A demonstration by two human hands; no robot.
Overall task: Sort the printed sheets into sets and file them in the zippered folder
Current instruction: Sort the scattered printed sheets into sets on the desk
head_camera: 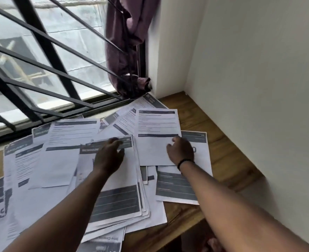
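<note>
Fingers [118,142] of the left hand [108,157] lie spread and flat, pressing palm-down on the top sheet of a thick stack of white printed sheets with dark grey header bands [117,197]; they grip nothing. That stack sits at the six o'clock side of the hand and runs back under the forearm toward the viewer.

At three o'clock from the left hand, the right hand [181,151] rests with loosely curled fingers on the lower right corner of a single white text sheet [155,135]. Whether those fingers pinch the paper edge or only touch it cannot be told. A thin black wristband [183,163] circles the right wrist.

More loose printed pages [41,160] overlap in a wide scatter at nine o'clock of the hands, and another dark-banded page [175,186] lies under the right forearm. All of them cover a brown wooden table [222,157].

Farther off, at twelve o'clock, a window with black metal bars [41,70] runs along the table's far edge. A purple cloth [124,42] hangs bunched at its right end, beside a plain white wall [259,70].
</note>
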